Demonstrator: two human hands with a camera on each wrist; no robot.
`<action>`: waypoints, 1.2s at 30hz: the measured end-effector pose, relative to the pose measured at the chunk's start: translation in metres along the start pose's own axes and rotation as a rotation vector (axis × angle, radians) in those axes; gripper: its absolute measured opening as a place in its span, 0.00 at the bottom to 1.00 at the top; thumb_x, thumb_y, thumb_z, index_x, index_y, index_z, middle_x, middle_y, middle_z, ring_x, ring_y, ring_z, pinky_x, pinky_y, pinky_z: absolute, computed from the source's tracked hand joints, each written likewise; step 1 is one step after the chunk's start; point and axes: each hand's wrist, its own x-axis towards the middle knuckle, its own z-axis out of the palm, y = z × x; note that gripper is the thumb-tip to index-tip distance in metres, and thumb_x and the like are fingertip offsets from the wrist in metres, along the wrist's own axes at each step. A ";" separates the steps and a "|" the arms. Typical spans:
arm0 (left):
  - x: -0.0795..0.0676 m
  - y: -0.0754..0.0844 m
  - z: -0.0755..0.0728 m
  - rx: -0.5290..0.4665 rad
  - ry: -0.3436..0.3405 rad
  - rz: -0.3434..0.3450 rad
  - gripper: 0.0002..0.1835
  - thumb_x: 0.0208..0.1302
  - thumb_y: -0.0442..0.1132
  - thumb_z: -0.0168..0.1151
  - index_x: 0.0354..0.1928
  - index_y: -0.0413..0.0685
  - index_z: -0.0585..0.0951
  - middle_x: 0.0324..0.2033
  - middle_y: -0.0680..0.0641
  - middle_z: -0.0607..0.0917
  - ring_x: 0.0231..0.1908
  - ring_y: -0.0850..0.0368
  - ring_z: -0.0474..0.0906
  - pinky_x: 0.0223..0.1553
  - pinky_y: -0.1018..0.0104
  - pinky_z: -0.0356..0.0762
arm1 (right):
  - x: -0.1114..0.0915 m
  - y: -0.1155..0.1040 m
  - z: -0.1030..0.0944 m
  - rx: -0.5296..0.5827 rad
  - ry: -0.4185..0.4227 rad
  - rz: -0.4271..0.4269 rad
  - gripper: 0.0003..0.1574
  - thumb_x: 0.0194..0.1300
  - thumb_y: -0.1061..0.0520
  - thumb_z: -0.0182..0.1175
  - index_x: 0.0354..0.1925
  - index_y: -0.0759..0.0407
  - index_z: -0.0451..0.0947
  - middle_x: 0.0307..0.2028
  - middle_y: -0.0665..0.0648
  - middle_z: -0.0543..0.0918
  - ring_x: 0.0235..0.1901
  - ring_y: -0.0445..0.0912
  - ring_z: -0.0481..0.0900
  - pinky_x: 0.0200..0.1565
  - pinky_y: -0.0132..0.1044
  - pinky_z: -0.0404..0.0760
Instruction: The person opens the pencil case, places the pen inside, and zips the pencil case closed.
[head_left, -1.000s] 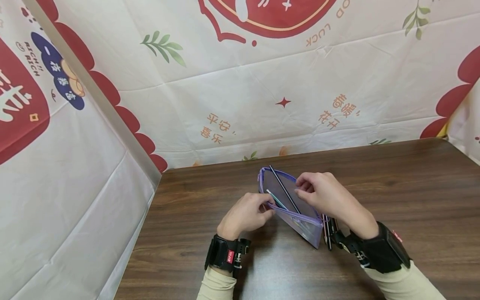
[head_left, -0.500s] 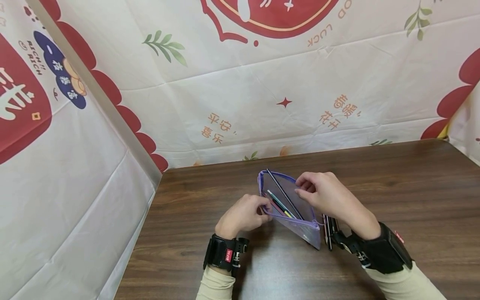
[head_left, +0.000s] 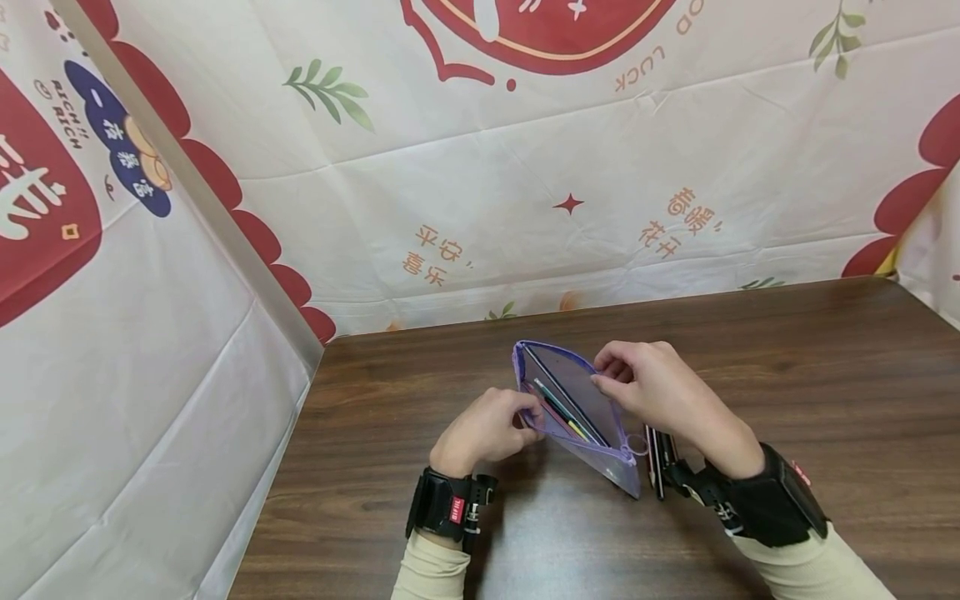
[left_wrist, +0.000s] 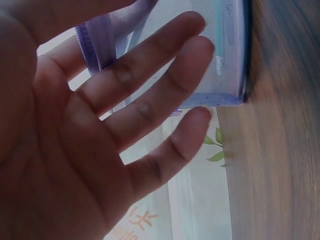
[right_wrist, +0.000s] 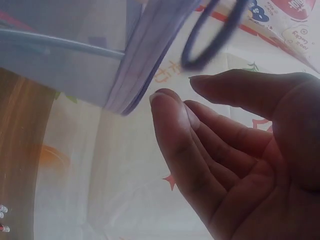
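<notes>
A see-through mesh pencil case [head_left: 617,468] with purple zip edges stands on the table, its top gaping open. Inside lean a dark pencil [head_left: 558,385], a teal pencil [head_left: 551,393] and others partly hidden. My left hand [head_left: 487,433] pinches the case's near rim between thumb and index finger; in the left wrist view its other fingers [left_wrist: 175,75] spread beside the mesh. By the far rim is my right hand [head_left: 651,379]. The right wrist view shows its thumb and bent fingers [right_wrist: 172,120] apart from the zip edge [right_wrist: 145,65], with nothing between them.
Several pencils or pens [head_left: 656,467] lie on the wooden table [head_left: 375,467] right of the case, partly under my right wrist. A purple loop [right_wrist: 215,30] hangs from the zip end. A printed white cloth [head_left: 480,167] stands behind the table.
The dark pencil has dropped lower into the case, its top now about level with the rim. The case's rim has shifted slightly; more pencils show inside. Both hands have hardly moved.
</notes>
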 end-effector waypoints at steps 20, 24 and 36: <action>-0.004 0.000 -0.004 -0.024 0.007 -0.016 0.03 0.57 0.38 0.64 0.34 0.55 0.82 0.30 0.57 0.83 0.30 0.67 0.75 0.31 0.72 0.76 | 0.002 0.019 -0.012 -0.045 -0.043 0.122 0.04 0.57 0.61 0.63 0.31 0.62 0.80 0.23 0.54 0.83 0.23 0.42 0.77 0.26 0.40 0.77; -0.004 0.001 -0.005 -0.029 0.015 0.000 0.04 0.58 0.38 0.64 0.36 0.54 0.82 0.31 0.57 0.84 0.31 0.68 0.76 0.32 0.72 0.77 | 0.003 0.033 -0.017 -0.037 -0.066 0.169 0.06 0.58 0.60 0.63 0.31 0.63 0.80 0.22 0.55 0.83 0.20 0.40 0.77 0.24 0.38 0.77; -0.005 0.004 -0.007 -0.046 0.042 0.021 0.04 0.58 0.38 0.64 0.36 0.53 0.82 0.32 0.56 0.85 0.32 0.68 0.77 0.34 0.72 0.78 | 0.004 0.071 -0.023 -0.119 -0.161 0.341 0.08 0.56 0.58 0.59 0.24 0.61 0.79 0.20 0.53 0.81 0.23 0.45 0.76 0.29 0.41 0.73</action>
